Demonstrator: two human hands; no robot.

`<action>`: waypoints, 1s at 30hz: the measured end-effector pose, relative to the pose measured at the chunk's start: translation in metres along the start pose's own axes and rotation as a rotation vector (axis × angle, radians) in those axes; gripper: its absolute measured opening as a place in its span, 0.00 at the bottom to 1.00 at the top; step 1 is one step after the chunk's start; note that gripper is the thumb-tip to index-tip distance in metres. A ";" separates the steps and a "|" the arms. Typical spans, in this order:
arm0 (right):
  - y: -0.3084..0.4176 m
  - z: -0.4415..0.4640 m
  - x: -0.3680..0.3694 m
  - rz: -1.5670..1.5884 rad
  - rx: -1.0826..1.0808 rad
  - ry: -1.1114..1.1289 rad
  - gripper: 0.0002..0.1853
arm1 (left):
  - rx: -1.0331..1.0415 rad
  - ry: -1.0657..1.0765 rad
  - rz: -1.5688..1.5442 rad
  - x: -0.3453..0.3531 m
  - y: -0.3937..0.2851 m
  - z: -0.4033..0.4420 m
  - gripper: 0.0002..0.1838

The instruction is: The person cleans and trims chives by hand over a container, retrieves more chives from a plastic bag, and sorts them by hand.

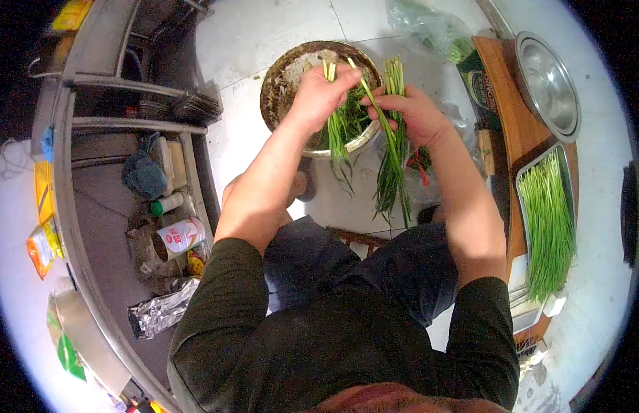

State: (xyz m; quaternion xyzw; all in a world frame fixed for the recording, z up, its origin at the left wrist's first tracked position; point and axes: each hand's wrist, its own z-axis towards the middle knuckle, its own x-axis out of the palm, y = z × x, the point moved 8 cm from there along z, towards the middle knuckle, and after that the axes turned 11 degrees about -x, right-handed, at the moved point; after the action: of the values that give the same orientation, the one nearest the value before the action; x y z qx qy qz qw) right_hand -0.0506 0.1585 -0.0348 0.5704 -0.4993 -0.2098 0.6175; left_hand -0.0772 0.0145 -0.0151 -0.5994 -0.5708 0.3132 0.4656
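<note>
Over a round, stained bin [270, 96] on the floor, my left hand [318, 100] is closed on a small bunch of garlic chives [337, 131], pale ends up and green leaves hanging. My right hand [419, 117], to the right of the bin, is closed round a larger bunch of garlic chives [392, 165]. A single chive stalk [369, 91] slants between the two hands, its pale top by my left fingertips and its lower part against my right fingers. Loose green trimmings [357, 110] lie inside the bin.
On the right, a wooden board [497, 76] bears a metal bowl [550, 89] and a tray of garlic chives [548, 220]. Clear plastic bags [423, 27] lie beyond the bin. At left, a metal shelf [127, 82] holds a tin [182, 237] and crumpled foil [165, 310].
</note>
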 end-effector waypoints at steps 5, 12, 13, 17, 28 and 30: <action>0.008 0.000 0.009 0.014 -0.022 -0.012 0.14 | -0.006 0.053 0.011 0.005 -0.004 0.001 0.09; 0.006 -0.003 0.007 0.162 -0.007 -0.022 0.14 | 0.018 0.084 -0.014 0.003 -0.011 -0.003 0.09; 0.008 -0.004 0.008 0.150 -0.016 -0.012 0.14 | 0.018 0.062 -0.048 -0.001 -0.010 0.000 0.08; 0.011 -0.005 0.011 0.156 -0.021 0.021 0.14 | 0.054 -0.201 -0.117 -0.026 -0.002 0.009 0.09; 0.007 -0.003 -0.002 0.101 -0.017 -0.075 0.15 | -0.182 -0.299 0.253 -0.036 0.014 0.011 0.14; 0.006 -0.002 -0.004 0.070 -0.009 -0.063 0.16 | -0.208 -0.335 0.248 -0.032 0.007 0.005 0.16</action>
State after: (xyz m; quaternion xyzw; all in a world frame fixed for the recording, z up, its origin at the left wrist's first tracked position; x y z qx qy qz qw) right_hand -0.0524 0.1646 -0.0310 0.5429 -0.5374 -0.2080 0.6109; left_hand -0.0835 -0.0156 -0.0287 -0.6495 -0.5911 0.4027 0.2580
